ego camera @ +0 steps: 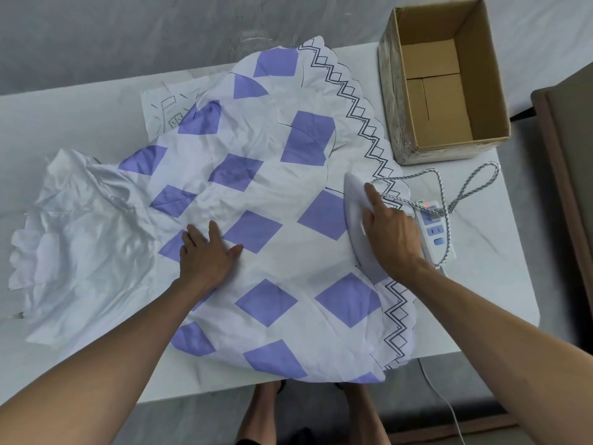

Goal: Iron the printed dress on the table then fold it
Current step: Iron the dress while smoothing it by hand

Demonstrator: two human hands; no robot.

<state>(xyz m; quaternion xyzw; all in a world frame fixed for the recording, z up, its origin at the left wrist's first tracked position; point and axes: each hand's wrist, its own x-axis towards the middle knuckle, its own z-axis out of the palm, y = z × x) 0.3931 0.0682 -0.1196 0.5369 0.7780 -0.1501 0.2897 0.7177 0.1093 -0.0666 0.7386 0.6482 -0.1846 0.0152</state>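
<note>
I am on the ironing step; the folding has not begun.

The big white table (80,117) holds everything. The printed dress (288,252) lies spread over most of it, with the skirt toward the right and the top toward the left. It is white with purple diamonds, and a black zigzag line runs along the wavy hem. The skirt near me looks fairly flat. The middle has lots of little creases, and the plain white top on the left is all scrunched up.

An open brown box (394,101) sits at the far right corner, just beside the hem.

The white iron (356,200) rests on the skirt by the right hem. My right hand (390,226) holds it from above, fingers wrapped round it and 1 finger lying straight along the top. My left hand (205,252) is flat and open, fingers spread, pressing the cloth down.

I think I should slide the iron left over the creases next, keeping the cloth tight and my left fingers out of its way.
</note>
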